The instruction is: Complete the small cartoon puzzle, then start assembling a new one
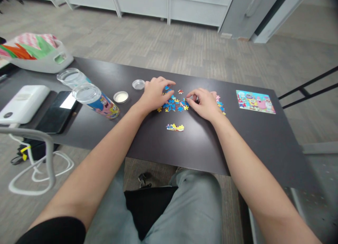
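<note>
Small jigsaw puzzle pieces (pixel 171 104), mostly blue and yellow, lie in a loose pile between my hands. My left hand (pixel 157 92) rests over the pile's left side with its fingers apart, touching or just above the pieces. At the pile's right side, my right hand (pixel 202 102) has thumb and forefinger closed at a blue puzzle piece (pixel 184 102), partly hidden by the fingertips. More pieces (pixel 219 103) show beyond that hand. Closer to me lies a short joined strip of pieces (pixel 175 127). A reddish piece (pixel 180 91) sits apart at the back.
A colourful cartoon picture card (pixel 255 102) lies at the right of the dark table (pixel 203 148). To the left are two clear-topped printed cylinders (pixel 101 104), a round lid (pixel 138 84), a small round tin (pixel 120 97), a phone (pixel 56 111), a white device (pixel 24 103) and a white basket (pixel 43 64).
</note>
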`<act>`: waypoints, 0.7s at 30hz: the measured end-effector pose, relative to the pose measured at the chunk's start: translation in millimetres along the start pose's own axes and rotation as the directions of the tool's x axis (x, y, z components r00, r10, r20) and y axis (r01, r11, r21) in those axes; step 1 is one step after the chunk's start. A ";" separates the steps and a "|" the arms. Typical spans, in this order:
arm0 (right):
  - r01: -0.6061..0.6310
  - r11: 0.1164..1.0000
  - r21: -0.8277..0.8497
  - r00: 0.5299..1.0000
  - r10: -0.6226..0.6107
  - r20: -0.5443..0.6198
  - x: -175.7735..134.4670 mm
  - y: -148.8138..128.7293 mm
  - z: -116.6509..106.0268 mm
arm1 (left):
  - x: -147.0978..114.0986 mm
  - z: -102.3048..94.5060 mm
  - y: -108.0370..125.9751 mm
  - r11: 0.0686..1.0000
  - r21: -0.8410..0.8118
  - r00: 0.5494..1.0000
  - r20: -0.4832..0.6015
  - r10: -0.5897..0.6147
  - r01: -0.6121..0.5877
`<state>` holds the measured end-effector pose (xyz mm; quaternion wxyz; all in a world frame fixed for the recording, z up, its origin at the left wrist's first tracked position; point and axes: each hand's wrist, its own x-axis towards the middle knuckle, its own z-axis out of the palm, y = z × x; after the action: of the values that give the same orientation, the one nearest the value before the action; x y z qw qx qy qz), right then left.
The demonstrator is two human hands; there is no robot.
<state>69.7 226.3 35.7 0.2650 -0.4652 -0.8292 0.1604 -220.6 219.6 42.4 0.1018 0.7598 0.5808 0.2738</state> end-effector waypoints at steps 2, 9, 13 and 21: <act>0.004 1.000 -0.008 1.000 -0.004 0.017 -0.6 -1.1 -0.1 | 24.8 10.1 4.6 1.000 -0.003 0.999 0.041 -0.027 0.027; 0.009 1.000 -0.014 0.999 -0.008 0.048 -2.0 -4.5 -1.9 | 36.9 16.7 22.3 0.997 0.073 0.993 0.110 -0.035 0.027; 0.006 1.000 -0.012 0.999 -0.005 0.042 -2.3 -3.9 -2.1 | 27.8 14.2 27.4 0.997 0.060 0.992 0.115 -0.047 0.040; 0.039 0.998 -0.052 0.998 -0.036 0.053 -3.4 -5.1 -2.1 | 24.1 13.1 23.8 0.961 -0.276 0.998 0.057 -0.002 0.018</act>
<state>68.9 220.8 39.0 0.2340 -0.4522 -0.8483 0.1454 -189.7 237.2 49.9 0.2244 0.7428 0.5377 0.3299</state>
